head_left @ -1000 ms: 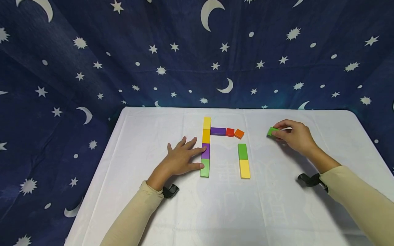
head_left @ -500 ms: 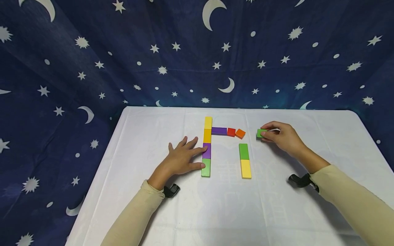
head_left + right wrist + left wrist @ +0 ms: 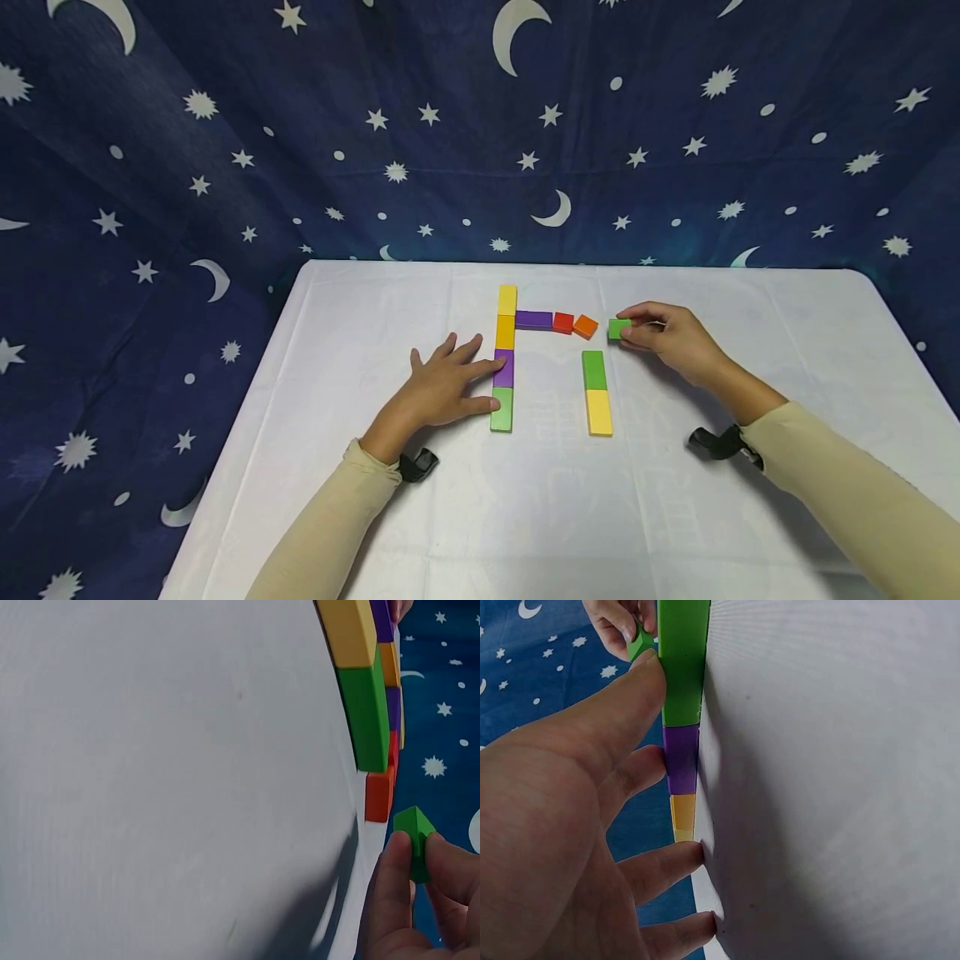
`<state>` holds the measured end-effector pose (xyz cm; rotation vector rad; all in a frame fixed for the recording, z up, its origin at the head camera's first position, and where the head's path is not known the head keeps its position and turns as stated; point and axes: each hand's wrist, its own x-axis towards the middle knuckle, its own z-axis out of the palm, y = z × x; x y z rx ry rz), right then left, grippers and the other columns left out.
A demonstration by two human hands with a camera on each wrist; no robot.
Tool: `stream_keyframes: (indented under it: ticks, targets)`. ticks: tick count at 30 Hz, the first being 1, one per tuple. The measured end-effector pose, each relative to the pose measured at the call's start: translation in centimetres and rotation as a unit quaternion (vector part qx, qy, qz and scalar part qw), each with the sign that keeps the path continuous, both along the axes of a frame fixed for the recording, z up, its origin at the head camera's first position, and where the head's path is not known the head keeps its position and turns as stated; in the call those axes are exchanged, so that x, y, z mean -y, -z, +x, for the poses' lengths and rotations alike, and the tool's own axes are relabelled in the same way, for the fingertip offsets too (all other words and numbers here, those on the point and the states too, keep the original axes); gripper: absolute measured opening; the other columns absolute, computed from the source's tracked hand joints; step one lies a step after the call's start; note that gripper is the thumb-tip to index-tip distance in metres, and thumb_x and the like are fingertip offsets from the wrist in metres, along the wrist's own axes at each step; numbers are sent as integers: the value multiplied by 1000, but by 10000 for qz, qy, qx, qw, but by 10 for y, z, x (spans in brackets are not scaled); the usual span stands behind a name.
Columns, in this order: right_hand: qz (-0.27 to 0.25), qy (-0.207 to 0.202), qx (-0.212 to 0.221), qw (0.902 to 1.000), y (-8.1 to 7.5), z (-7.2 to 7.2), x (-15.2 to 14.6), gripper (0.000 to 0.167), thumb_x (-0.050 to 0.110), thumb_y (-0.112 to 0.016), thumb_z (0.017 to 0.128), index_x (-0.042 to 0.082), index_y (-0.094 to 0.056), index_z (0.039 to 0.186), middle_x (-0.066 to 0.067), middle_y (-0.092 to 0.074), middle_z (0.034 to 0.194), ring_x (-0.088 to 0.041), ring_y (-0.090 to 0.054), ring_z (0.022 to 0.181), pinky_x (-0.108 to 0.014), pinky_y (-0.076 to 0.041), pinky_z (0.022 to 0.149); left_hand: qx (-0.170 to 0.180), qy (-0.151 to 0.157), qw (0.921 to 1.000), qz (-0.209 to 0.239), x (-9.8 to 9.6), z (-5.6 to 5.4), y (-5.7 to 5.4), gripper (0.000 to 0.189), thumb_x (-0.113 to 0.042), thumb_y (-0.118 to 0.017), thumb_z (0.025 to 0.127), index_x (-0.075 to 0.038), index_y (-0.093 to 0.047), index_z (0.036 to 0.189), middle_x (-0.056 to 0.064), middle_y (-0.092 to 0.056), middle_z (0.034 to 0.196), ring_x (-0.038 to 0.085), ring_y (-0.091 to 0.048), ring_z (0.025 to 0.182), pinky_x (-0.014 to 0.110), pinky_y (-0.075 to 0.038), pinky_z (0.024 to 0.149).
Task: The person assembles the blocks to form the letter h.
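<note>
My right hand (image 3: 675,337) pinches a small green block (image 3: 618,328) between thumb and fingers, just right of a slightly turned orange block (image 3: 586,327). In the right wrist view this green block (image 3: 409,821) appears apart from the row. My left hand (image 3: 438,392) lies with fingers spread, fingertips touching a purple block (image 3: 506,377) and a light green block (image 3: 502,414). Those two continue a column below two yellow blocks (image 3: 506,317). From the column a long purple block (image 3: 534,320) and a red block (image 3: 563,322) run right to the orange one.
A green block (image 3: 593,370) and a yellow block (image 3: 598,412) form a short column below the orange block. Everything rests on a white-covered table (image 3: 555,517). Behind it hangs a dark blue cloth (image 3: 450,200) with moons and stars.
My right hand has moved left with the green block, bringing it near the orange block and turning it straighter. The left hand and the laid blocks stay put.
</note>
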<state>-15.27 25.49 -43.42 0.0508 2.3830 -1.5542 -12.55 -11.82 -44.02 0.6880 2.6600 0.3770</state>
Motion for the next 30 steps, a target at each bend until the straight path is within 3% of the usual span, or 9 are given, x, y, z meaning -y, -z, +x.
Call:
stream_keyframes:
  ticks: [6, 15, 30]
  targets:
    - [-332, 121, 157, 9993, 3, -2, 13, 42, 4, -71, 95, -5, -56, 133, -15, -60, 109, -8, -70, 91, -32, -61, 86, -39, -4, 10000, 20, 0, 1, 1, 69, -67, -65, 89, -45, -45, 152, 2, -25, 170, 44, -15, 157, 88, -10, 107]
    - [726, 86, 72, 9973, 4, -1, 28, 36, 24, -78, 93, 7, -66, 122, -13, -71, 107, -17, -66, 87, -26, -58, 71, -35, -24, 10000, -6, 0, 0, 2, 70, -67, -65, 88, -46, -45, 152, 2, -25, 170, 44, -15, 157, 87, -9, 107]
    - [1131, 68, 64, 9935, 6, -1, 30, 31, 24, -80, 89, 9, -72, 115, -12, -69, 104, -25, -60, 87, -27, -56, 67, -94, 19, 10000, -25, 0, 0, 2, 69, -67, -64, 89, -46, -46, 151, 3, -26, 170, 45, -16, 157, 88, -11, 106]
